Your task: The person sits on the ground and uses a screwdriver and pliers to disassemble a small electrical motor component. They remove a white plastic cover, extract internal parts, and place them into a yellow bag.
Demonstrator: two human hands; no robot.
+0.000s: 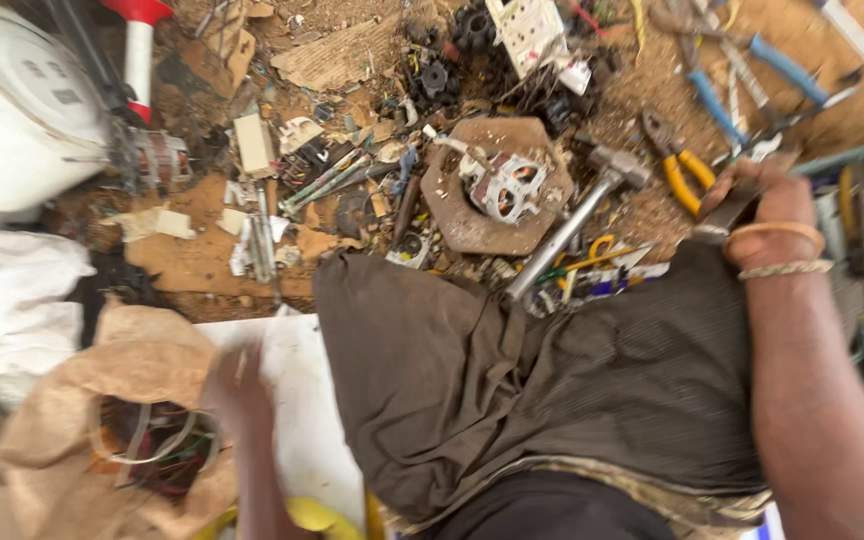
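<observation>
My right hand [764,205], with two bands at the wrist, is closed around a dark flat tool [727,215] at the far edge of my knee. It rests just right of yellow-handled pliers [690,172]. My left hand [237,385] is blurred by motion over a white board [297,400], beside a brown sack [142,360] that holds coils of wire [157,450]. Whether that hand holds anything is unclear. A metal hammer [574,222] lies ahead of my knee, next to a small motor part [504,186] on an octagonal wooden block [462,225].
Dark brown cloth [552,380] covers my leg in the middle. The dirt floor is strewn with scrap: blue-handled pliers [717,95], a white socket plate [527,30], black gears [437,75], cardboard [337,55]. A white round appliance [12,110] stands at far left.
</observation>
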